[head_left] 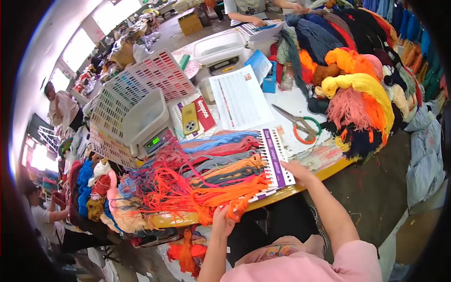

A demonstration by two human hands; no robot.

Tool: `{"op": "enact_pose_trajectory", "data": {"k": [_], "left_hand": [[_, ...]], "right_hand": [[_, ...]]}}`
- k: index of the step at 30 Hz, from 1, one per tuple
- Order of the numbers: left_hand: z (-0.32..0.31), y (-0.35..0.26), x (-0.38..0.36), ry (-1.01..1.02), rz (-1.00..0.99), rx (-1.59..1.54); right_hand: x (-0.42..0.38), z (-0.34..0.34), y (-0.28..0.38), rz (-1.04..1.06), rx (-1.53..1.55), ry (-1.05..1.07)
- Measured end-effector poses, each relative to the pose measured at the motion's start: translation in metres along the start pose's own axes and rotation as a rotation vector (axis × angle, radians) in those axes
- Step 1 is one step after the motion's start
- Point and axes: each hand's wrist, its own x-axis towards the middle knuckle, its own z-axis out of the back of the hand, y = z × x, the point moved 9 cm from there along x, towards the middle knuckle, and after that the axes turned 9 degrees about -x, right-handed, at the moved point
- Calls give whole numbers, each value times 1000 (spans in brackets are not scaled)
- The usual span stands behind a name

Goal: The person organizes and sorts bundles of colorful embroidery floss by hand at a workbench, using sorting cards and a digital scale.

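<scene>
Hanks of coloured thread (221, 162) hang from a punched card strip (278, 162) with purple print and lie leftward across the table. My left hand (224, 220) is closed round the orange thread (235, 197) at the table's front edge. At the strip's lower right end, my right hand (297, 173) holds the card, its fingertips on the surface. Loose orange and pink strands (169, 188) tangle left of my left hand. Behind the strip lies a printed sheet (242, 98), with scissors (300, 126) to its right.
A scale (154, 142) bearing a white tub (149, 115) stands by colour charts (136, 77). A phone (190, 118) lies near the middle. Yarn piles up at the right (359, 94) and left (98, 188). A co-worker (246, 9) is across the table; others are at the left.
</scene>
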Motion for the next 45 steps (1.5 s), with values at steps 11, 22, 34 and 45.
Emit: {"op": "enact_pose_trajectory", "data": {"k": [11,22,34,45], "left_hand": [[16,13,-22,75,-51,271],[61,-102,-121,218,-9,703],[110,-192,-170,-688,-1121,959],[28,-126,-84,-73,-948,461]], "right_hand": [[-6,-155,-41,43,328,242],[-35,-190,65,275,-238,161],[-7,-209,56,349,-498,-38],[-66,-288,31,692,-1897,72]]}}
